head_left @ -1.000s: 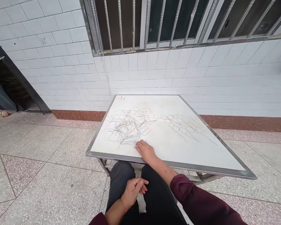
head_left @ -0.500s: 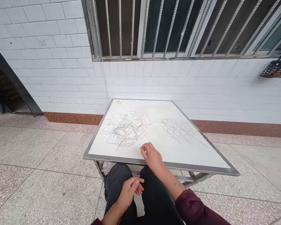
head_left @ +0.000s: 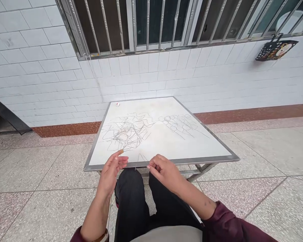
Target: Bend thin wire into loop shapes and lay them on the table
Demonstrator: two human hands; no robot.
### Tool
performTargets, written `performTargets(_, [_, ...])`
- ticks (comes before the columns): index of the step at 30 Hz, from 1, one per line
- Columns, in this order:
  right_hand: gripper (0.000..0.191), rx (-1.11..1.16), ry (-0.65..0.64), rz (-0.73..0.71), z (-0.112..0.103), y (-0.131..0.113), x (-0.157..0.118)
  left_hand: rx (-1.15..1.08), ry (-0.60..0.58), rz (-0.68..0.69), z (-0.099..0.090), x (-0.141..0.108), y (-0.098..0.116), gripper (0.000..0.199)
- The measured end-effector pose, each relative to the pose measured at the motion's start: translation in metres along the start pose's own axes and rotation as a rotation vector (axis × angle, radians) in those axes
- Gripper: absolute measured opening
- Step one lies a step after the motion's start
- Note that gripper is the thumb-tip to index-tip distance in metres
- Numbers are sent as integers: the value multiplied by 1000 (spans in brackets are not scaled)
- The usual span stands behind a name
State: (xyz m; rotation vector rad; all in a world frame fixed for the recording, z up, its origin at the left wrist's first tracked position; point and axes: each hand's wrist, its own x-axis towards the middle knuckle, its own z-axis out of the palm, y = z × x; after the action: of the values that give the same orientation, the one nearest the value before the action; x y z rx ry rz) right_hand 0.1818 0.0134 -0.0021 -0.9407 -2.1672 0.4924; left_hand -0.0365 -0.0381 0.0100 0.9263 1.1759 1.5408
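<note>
My right hand (head_left: 164, 171) pinches one end of a thin bent wire (head_left: 139, 155) just above the front edge of the white table (head_left: 151, 148). The wire has a sharp peak, and its other end hangs down toward my left knee. My left hand (head_left: 112, 171) is raised at the table's front left, fingers apart, holding nothing; its thumb carries a tan covering at the tip. Beyond it lies a tangled heap of crooked wires (head_left: 131, 131). Wires with looped ends (head_left: 179, 122) are spread on the right half of the table.
A small red and white object (head_left: 118, 104) lies at the table's far left corner. The far side of the table stands by a white tiled wall (head_left: 141, 75). A patterned bag (head_left: 275, 50) hangs from the barred window (head_left: 164, 23). My knees are under the table's front edge.
My right hand has drawn a wire from the heap's edge toward me. My left hand has risen from my lap to the table edge and opened. The view has shifted right.
</note>
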Motion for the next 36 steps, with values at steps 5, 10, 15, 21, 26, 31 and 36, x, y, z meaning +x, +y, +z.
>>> performTargets(5, [10,-166,90,-237,1,0,-6,50,-47,-30,24,-9,-3,40])
performTargets(10, [16,-270,186,-382,-2,4,-11,-21,-37,-62,27,-21,-7,41])
performTargets(15, [20,-322,117,-410,-2,7,-10,30,-182,-101,33,-36,1,47])
performTargets(21, [18,-270,101,-343,-2,12,-9,48,-53,-132,37,-33,-8,45])
performTargets(26, [14,-113,91,-251,-1,26,-14,73,-3,-170,37,-24,-12,51])
performTargets(31, [19,77,229,-59,-7,40,-15,118,6,-212,34,-21,-15,53])
performTargets(36, [16,93,294,-125,-15,33,-12,139,-25,-220,35,-20,-17,48])
